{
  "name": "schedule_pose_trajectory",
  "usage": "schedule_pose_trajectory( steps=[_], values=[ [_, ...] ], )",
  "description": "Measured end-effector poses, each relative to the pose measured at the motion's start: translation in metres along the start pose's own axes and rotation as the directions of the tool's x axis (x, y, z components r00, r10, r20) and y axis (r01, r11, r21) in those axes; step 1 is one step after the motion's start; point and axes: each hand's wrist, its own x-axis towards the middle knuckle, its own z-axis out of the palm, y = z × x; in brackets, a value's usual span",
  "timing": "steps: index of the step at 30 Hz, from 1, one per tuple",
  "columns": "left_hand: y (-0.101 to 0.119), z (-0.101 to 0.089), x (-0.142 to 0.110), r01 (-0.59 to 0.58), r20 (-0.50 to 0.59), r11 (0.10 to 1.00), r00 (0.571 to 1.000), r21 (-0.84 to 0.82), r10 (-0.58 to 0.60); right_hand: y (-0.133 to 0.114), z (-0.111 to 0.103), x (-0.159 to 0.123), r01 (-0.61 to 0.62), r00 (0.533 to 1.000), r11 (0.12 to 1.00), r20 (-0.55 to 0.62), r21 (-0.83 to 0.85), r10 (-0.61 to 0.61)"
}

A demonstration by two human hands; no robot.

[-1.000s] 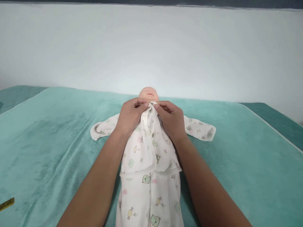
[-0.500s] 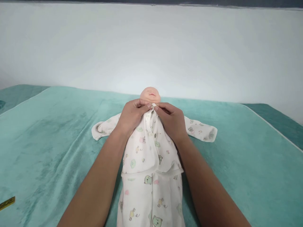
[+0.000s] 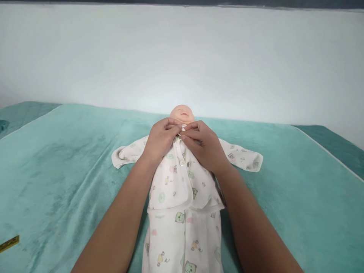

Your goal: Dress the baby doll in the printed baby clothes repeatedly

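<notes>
A baby doll (image 3: 182, 112) lies on its back, its head away from me. It wears a white baby shirt (image 3: 170, 193) printed with small animals, sleeves spread to both sides, over matching trousers (image 3: 170, 242). My left hand (image 3: 163, 136) pinches the shirt's front edge just below the doll's chin. Opposite it, my right hand (image 3: 203, 142) grips the other front edge, thumb and fingers close to the left fingertips. The fingers cover the fastening at the neck. Further down the front, a button (image 3: 182, 162) shows near the overlapping edge.
A teal plush blanket (image 3: 57, 170) with some creases lies under the doll. Behind it rises a pale wall (image 3: 182, 57). A yellow strip with dark markings (image 3: 9, 243) lies at the lower left edge.
My right fingers have shifted slightly left and closer over the neck edge, covering more of it. My left hand stays nearly in place on the shirt.
</notes>
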Motion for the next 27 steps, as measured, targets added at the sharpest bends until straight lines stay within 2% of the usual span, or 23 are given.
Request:
schedule_pose_trajectory(
  steps=[2,8,13,21,24,27],
  values=[
    [-0.0003,0.0,-0.0001,-0.001,-0.013,1.0,1.0,-0.015,0.001,0.0026,-0.0003,0.0004,-0.031,0.999,0.998,0.012,0.055,0.03],
    [-0.0006,-0.0008,0.0002,0.007,0.037,0.989,0.999,-0.146,-0.002,0.0078,0.0033,0.0017,-0.11,0.993,0.971,-0.02,0.214,0.117],
    [-0.0028,-0.0021,0.0019,-0.046,0.025,0.999,0.999,-0.023,0.047,0.0059,0.0053,0.0009,-0.164,0.977,0.949,-0.091,0.27,0.195],
    [-0.0036,-0.0039,0.0008,-0.107,0.015,0.965,0.994,0.24,0.107,0.0053,0.0059,0.002,-0.259,0.947,0.928,-0.121,0.269,0.299],
    [-0.0036,-0.004,0.0001,-0.114,0.05,0.968,0.993,0.222,0.105,0.0048,0.0062,0.0026,-0.288,0.938,0.921,-0.114,0.264,0.326],
    [-0.0052,-0.0046,0.0009,-0.103,0.062,0.981,0.994,0.165,0.093,0.0041,0.0067,0.003,-0.268,0.947,0.936,-0.119,0.226,0.3]
  ],
)
